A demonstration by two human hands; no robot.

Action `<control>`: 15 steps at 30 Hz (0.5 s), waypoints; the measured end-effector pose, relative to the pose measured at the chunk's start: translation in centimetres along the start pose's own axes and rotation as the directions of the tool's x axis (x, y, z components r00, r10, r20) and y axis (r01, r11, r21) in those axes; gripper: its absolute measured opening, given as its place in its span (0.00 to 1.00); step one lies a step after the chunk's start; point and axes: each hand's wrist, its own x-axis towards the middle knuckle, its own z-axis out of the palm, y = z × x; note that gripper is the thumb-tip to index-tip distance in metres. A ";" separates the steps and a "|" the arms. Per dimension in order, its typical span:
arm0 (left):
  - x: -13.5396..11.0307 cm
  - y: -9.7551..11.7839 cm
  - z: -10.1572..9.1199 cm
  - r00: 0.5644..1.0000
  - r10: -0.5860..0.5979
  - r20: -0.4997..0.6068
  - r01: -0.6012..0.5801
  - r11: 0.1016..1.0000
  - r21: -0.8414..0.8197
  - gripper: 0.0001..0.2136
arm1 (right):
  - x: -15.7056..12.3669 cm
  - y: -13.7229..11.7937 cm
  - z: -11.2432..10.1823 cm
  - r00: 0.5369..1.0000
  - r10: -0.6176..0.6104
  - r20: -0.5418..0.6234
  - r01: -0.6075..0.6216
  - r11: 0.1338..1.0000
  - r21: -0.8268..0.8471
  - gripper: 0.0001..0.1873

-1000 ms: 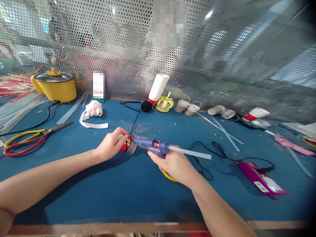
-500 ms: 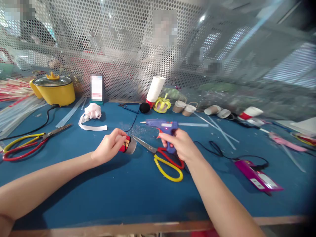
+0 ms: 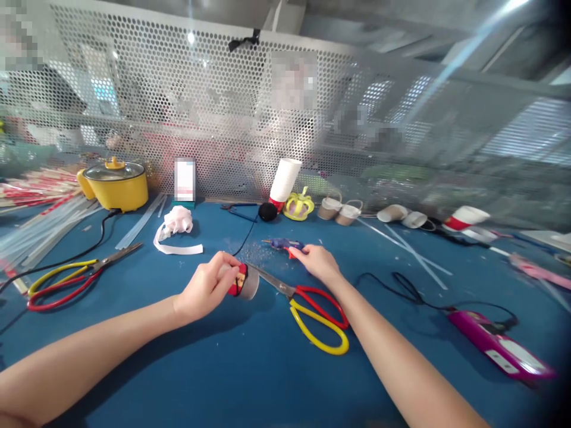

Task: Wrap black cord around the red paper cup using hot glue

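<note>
My left hand is closed around a small red paper cup with a dark band, its pale round end turned to the right. My right hand grips a blue hot glue gun with an orange trigger, low over the table; its nozzle points left and its handle is hidden by my hand. Below and between my hands lie scissors with one red and one yellow handle, their tips beside the cup.
At the left are more scissors, a yellow electric pot and clear glue sticks. White ribbon, a phone, a stack of paper cups and small baskets line the back. A purple power strip lies right.
My right hand has moved the glue gun farther away and lower, toward the tabletop. My left hand still holds the cup. The camera view has tilted up slightly.
</note>
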 end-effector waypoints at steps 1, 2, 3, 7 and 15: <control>0.0 0.1 0.0 1.000 0.001 0.010 -0.001 1.000 -0.006 0.07 | -0.1 -0.2 -0.1 0.999 -0.030 -0.030 0.029 0.999 -0.031 0.17; 0.0 0.1 0.0 1.000 0.004 0.017 -0.004 1.000 -0.005 0.07 | -0.3 -0.6 -0.2 0.997 -0.061 -0.051 0.058 0.997 -0.054 0.16; 0.0 0.2 0.1 1.000 0.009 0.018 -0.009 1.000 -0.005 0.06 | -0.5 -1.1 -0.2 0.994 -0.096 -0.055 0.092 0.994 -0.067 0.15; -0.2 0.6 0.2 0.995 0.087 0.048 -0.085 0.996 -0.031 0.05 | -2.2 -4.1 0.5 0.963 -0.234 0.133 0.238 0.971 -0.014 0.18; -0.7 1.1 0.0 0.950 0.281 0.135 -0.288 0.957 0.035 0.04 | -6.7 -9.1 2.9 0.672 -0.427 0.605 -0.023 0.805 0.593 0.28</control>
